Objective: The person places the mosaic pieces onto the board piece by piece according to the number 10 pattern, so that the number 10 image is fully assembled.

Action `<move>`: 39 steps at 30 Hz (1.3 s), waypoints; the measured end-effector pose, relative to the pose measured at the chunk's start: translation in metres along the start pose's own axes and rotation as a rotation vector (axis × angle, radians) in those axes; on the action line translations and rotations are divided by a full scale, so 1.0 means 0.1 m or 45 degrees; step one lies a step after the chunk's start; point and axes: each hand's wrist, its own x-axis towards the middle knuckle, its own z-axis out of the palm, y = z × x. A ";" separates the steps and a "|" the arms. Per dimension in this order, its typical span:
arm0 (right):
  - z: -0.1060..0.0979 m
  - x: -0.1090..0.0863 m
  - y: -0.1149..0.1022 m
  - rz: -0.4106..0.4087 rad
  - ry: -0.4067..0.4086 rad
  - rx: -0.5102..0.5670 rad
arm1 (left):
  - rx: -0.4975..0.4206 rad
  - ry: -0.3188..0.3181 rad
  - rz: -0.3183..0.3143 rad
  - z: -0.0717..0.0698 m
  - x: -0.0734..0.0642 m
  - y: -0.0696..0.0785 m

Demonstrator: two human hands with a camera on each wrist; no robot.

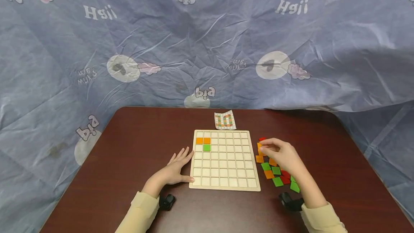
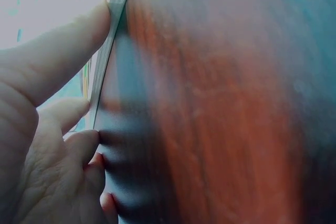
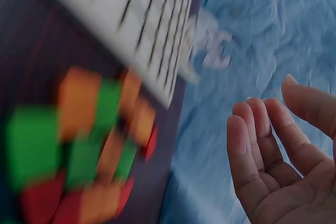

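A: Left hand [image 1: 172, 171]?
B: Not gripping; extended fingers touch left edge of board [image 1: 223, 163] (light steadying should suffice).
A: Right hand [image 1: 285, 155]?
B: Empty, unclenched, by tiles [image 1: 276, 170] right of board; pinching one by its edges seems best.

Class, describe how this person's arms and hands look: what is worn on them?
The left sleeve and right sleeve are pale yellow. A small black device shows by the left wrist, another by the right. The left hand and right hand wear no gloves.
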 end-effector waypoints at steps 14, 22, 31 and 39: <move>-0.34 -0.25 0.78 0.123 -0.017 -0.098 | -0.014 0.005 -0.011 0.00 -0.04 -0.04; -0.19 -0.12 0.82 0.233 0.005 -0.179 | -0.012 0.007 0.016 0.00 -0.01 -0.04; -0.13 -0.08 0.83 0.299 -0.005 -0.300 | -0.008 -0.004 0.028 0.01 0.03 0.00; -0.11 -0.05 0.77 0.400 0.000 -0.230 | -0.024 0.003 0.016 0.01 0.01 -0.01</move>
